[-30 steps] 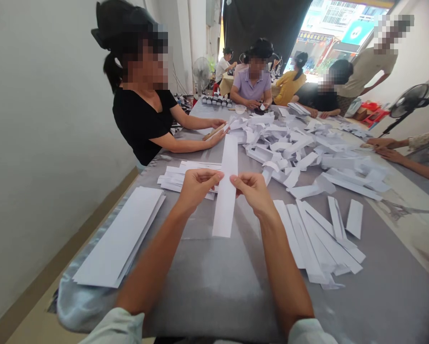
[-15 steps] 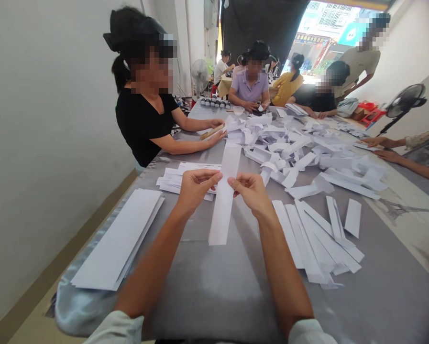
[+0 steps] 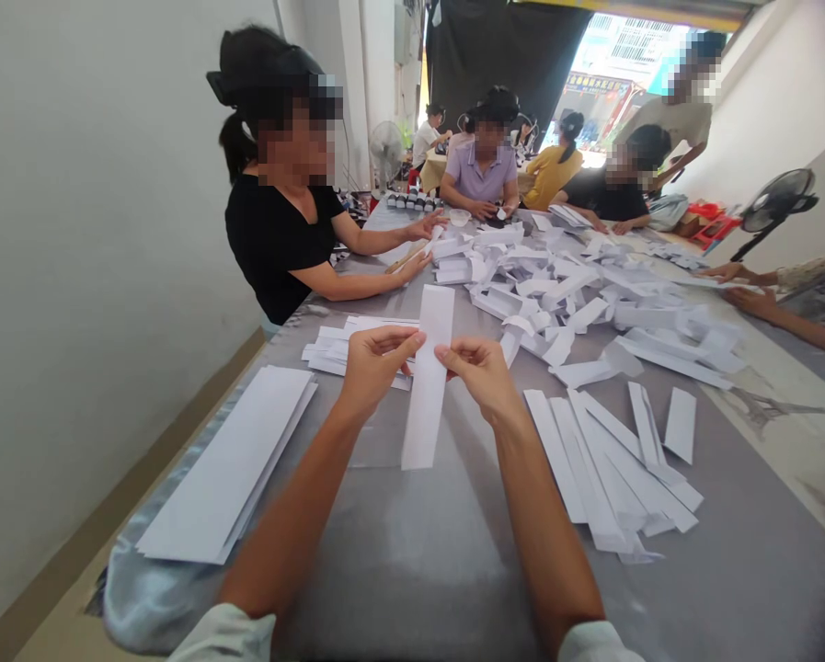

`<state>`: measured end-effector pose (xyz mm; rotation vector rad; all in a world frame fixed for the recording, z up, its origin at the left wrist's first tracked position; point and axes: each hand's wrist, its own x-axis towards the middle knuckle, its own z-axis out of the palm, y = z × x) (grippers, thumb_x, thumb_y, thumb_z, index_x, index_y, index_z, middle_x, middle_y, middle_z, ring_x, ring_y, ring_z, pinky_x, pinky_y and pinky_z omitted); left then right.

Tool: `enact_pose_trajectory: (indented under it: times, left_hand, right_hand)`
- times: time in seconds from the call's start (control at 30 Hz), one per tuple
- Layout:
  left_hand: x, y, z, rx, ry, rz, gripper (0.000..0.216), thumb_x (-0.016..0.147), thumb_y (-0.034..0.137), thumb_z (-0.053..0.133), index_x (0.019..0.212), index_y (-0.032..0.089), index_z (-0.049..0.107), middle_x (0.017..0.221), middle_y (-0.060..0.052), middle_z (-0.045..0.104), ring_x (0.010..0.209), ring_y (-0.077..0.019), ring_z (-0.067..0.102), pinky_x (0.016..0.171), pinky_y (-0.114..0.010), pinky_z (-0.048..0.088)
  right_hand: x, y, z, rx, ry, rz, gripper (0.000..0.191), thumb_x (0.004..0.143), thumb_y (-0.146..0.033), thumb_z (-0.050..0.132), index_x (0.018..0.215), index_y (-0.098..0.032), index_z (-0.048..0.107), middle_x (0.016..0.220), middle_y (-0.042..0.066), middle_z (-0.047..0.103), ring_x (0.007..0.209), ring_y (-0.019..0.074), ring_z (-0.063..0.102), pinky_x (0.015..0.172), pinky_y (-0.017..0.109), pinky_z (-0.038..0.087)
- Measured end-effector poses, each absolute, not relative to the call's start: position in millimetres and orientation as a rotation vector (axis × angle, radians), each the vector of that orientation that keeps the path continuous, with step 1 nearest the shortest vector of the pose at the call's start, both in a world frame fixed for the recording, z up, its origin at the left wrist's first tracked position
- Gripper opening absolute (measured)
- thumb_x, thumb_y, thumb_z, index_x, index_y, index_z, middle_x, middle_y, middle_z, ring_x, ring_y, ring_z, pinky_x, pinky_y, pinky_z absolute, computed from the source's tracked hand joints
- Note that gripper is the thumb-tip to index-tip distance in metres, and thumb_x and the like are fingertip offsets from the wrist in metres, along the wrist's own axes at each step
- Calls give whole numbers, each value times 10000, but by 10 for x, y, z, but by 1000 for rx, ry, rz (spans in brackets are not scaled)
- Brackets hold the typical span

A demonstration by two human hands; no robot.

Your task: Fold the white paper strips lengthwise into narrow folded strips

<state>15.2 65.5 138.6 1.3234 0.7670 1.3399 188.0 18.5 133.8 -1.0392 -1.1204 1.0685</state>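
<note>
A long white paper strip (image 3: 427, 405) is held upright above the grey table (image 3: 412, 561), pinched at its middle from both sides. My left hand (image 3: 372, 365) grips its left edge with thumb and fingers closed. My right hand (image 3: 481, 370) grips the right edge the same way. The strip's lower end hangs just over the tabletop and its upper end points away from me.
A stack of wide white sheets (image 3: 229, 467) lies at the near left. Cut strips (image 3: 612, 464) lie fanned at the right. A big heap of folded paper (image 3: 578, 294) fills the table's middle. A person in black (image 3: 280, 239) works at the left; other people sit farther along.
The strip has shifted slightly in my fingers and tilted a little, its top end lower than a second ago. The person in black has reached one hand farther toward the paper heap.
</note>
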Motion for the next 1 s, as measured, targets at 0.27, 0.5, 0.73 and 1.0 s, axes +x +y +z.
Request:
enact_pose_trajectory:
  times: [0.27,0.5,0.73,1.0]
  left_hand:
    - [136,671,1367,1348,773,1308,287,777,420,943,898,170,873,815,-60,784,619,-129,628,466,-225,505]
    - [131,670,1335,1387,777,1301,298,724,415,973,871,177,872,811,-63,786,602,-133,620,449,-225,472]
    - [133,670,1333,1423,792,1266,317,799,485,915,875,180,868,844,-71,797,618,-134,624,470,-228,458]
    - [131,666,1354,1421,789,1229,310,779,460,936,860,171,861,828,-76,795,635,-137,624,466,-214,416]
  right_hand:
    - [1861,196,1349,-1022,-1031,1050,434,646,-580,992,703,-208,774,702,23,742,627,151,621,625,296,529]
    - [1848,200,1326,-1035,-1022,999,423,694,-580,965,819,-210,802,810,48,788,714,184,685,645,303,550]
    - [1862,186,1376,-1027,-1063,1009,454,663,-600,976,690,-206,752,693,32,727,645,163,623,639,304,534]
    - [1855,185,1392,-1035,-1075,929,480,699,-631,946,649,-200,743,659,24,691,622,157,594,617,298,516]
